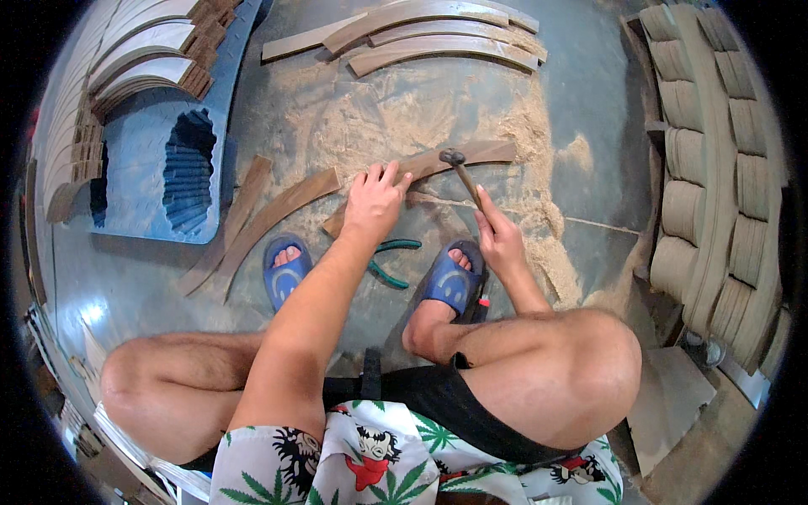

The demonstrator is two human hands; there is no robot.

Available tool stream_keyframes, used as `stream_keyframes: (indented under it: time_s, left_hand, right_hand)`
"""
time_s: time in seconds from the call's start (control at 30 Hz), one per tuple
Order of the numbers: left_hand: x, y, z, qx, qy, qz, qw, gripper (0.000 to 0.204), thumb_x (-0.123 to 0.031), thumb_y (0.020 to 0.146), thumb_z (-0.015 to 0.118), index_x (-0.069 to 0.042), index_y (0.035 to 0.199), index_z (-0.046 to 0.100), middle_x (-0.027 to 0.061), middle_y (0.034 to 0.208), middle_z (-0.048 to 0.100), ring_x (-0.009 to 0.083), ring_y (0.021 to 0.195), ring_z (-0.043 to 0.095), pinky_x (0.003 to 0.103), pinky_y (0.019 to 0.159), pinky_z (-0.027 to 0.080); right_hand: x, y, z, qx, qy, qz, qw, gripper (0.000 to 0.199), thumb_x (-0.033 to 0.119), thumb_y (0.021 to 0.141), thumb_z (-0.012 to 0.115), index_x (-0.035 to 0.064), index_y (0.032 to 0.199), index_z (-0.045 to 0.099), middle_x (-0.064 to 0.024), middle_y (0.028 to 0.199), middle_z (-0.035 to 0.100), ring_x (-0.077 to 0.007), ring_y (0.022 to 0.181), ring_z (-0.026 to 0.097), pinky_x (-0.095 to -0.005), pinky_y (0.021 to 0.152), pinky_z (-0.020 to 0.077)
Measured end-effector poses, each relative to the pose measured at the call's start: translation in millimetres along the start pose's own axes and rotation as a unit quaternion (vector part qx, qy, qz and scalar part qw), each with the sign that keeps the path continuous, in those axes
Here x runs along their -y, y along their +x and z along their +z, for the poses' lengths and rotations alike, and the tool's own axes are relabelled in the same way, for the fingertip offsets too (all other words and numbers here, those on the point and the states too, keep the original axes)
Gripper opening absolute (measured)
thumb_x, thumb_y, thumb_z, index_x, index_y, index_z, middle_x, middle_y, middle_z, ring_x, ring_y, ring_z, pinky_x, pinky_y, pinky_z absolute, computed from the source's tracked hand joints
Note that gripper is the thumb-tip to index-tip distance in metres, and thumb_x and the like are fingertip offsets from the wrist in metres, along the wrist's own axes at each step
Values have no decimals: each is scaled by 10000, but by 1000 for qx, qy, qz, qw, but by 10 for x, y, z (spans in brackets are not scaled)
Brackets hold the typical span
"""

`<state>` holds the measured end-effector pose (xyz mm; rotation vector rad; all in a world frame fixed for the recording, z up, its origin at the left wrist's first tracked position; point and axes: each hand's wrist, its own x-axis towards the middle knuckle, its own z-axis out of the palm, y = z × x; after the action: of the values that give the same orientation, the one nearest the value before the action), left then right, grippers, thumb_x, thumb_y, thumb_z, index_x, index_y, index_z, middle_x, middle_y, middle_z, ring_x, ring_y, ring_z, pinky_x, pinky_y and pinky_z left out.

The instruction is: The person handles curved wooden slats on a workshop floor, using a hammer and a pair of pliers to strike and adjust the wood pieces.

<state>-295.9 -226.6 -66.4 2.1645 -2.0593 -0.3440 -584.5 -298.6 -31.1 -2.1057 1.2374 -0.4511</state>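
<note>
A curved brown wooden strip (475, 154) lies on the floor in front of my feet. My left hand (374, 200) is on it with bent fingers, gripping it near its middle. Whether a small item sits under those fingertips is too small to tell. In my right hand (500, 238) is a hammer (465, 181), wrapped by the fingers around its wooden handle. Its dark head (452, 156) hangs over the strip, right of my left hand. Between my feet lie green-handled pliers (389, 276), partly hidden by my left forearm.
More curved strips lie at the left (282, 202) and across the far floor (446, 55). A blue plastic pallet (139, 198) bears stacked curved pieces at the far left. Bundled curved pieces (680, 151) line the right side. Sawdust (526, 135) covers much of the floor.
</note>
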Motion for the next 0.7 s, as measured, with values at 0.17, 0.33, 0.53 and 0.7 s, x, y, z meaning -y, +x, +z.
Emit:
stream_keyframes:
  time_s: [0.17,0.33,0.53,0.7]
  left_hand:
    - [-19,-45,-7,16,9,1,1000,585,-105,965,683,-248,1528,750,69,1558,627,293,1372,618,449,1089,543]
    - [-21,-18,-38,12,20,-1,1000,505,-156,1036,647,-223,1526,750,62,1519,632,286,1371,596,445,1088,519]
    - [-79,-23,-41,40,12,-10,999,500,-157,1037,646,-213,1523,749,67,1537,620,291,1402,581,450,1092,518]
    - [-32,23,-14,15,17,-2,1000,501,-164,1038,651,-223,1525,749,67,1543,623,292,1404,578,455,1090,520]
  right_hand:
    - [8,34,-15,17,-34,7,999,591,176,1109,707,318,1672,594,-227,1069,793,-466,941,773,-526,778,603]
    - [37,18,16,-57,18,-46,997,580,182,1111,708,327,1663,604,-229,1065,791,-477,948,767,-532,779,600]
    - [-34,80,-32,2,0,20,1000,558,188,1119,696,330,1653,617,-229,1050,792,-482,940,765,-540,778,598]
    - [0,1,25,8,-38,28,999,560,194,1129,680,323,1668,597,-233,1083,800,-479,964,772,-534,809,609]
